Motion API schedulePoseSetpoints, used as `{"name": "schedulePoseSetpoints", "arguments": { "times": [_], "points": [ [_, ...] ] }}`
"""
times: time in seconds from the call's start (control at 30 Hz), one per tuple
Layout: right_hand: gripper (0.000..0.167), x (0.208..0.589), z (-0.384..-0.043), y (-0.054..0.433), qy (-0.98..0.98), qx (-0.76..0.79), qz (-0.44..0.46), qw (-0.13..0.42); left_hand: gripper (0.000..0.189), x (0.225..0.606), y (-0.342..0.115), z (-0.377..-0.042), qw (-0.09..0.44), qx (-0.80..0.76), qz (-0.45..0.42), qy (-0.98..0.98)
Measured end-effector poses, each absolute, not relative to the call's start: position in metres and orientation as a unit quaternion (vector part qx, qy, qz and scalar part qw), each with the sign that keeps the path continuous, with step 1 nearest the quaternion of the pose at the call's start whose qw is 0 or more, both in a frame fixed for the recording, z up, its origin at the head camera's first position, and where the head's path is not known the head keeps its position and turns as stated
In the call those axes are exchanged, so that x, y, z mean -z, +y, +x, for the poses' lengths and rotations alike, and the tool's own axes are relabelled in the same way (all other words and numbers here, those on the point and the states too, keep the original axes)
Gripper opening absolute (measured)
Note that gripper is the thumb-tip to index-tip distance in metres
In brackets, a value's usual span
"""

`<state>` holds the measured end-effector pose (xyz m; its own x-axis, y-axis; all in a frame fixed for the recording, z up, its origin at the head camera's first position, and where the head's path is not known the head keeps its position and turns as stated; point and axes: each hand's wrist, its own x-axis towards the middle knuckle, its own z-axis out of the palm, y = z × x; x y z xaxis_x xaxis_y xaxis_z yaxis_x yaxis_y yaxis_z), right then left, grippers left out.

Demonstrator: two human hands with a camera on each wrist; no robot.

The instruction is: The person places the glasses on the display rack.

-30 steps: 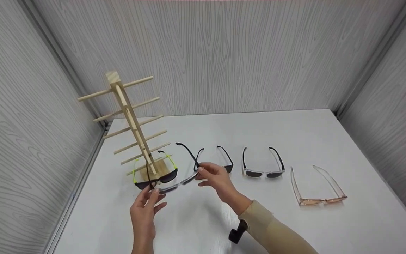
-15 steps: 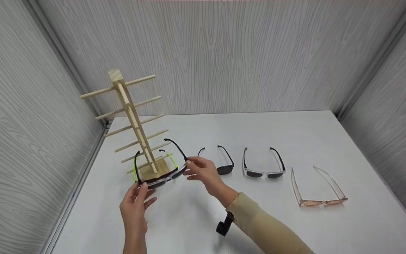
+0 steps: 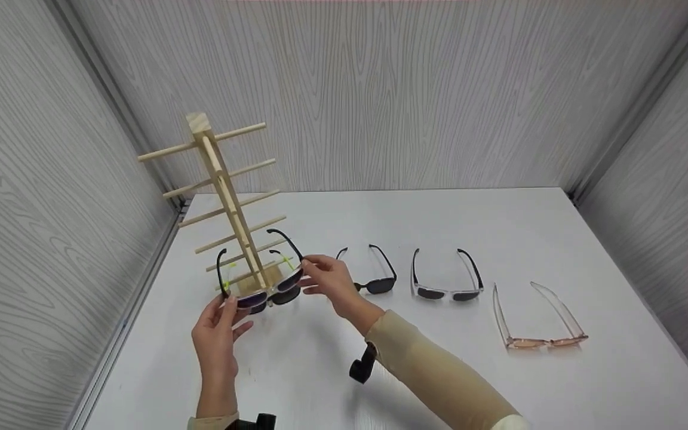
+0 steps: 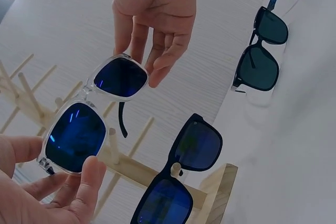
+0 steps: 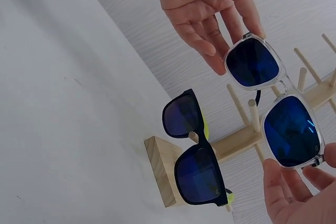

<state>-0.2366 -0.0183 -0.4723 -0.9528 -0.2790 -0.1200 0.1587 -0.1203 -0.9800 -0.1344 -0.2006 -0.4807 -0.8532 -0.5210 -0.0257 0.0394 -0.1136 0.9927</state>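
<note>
Both hands hold clear-framed sunglasses (image 4: 76, 137) with dark blue lenses and black temples spread apart. My left hand (image 3: 215, 334) pinches one end of the frame near the hinge, and my right hand (image 3: 332, 283) pinches the other. The sunglasses are in the air before the lower part of a wooden display stand (image 3: 224, 185), temples pointing towards it. Below them, black sunglasses with yellow-green temples (image 5: 199, 174) sit on the stand's lowest level, a peg end at their bridge. In the head view the held pair partly covers them.
To the right on the white table (image 3: 415, 370) lie black sunglasses (image 3: 380, 285), another clear-framed pair (image 3: 448, 295) and a pink transparent pair (image 3: 547, 342), temples unfolded. My right forearm partly hides the black pair. Higher pegs (image 3: 242, 131) stick out sideways from the stand.
Both hands have carried the clear-framed sunglasses left and farther forward, up to the stand. The frame has tilted so the lenses show more. The other sunglasses have stayed put.
</note>
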Motion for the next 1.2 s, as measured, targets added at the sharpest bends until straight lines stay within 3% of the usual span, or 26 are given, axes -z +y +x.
{"name": "schedulePoseSetpoints", "arguments": {
  "times": [1.2],
  "points": [
    [0.031, 0.482, -0.257, -0.039, 0.649, 0.739, 0.002, 0.182, 0.050, 0.497, -0.220, -0.161, 0.168, 0.721, 0.213, -0.637]
  ]
}}
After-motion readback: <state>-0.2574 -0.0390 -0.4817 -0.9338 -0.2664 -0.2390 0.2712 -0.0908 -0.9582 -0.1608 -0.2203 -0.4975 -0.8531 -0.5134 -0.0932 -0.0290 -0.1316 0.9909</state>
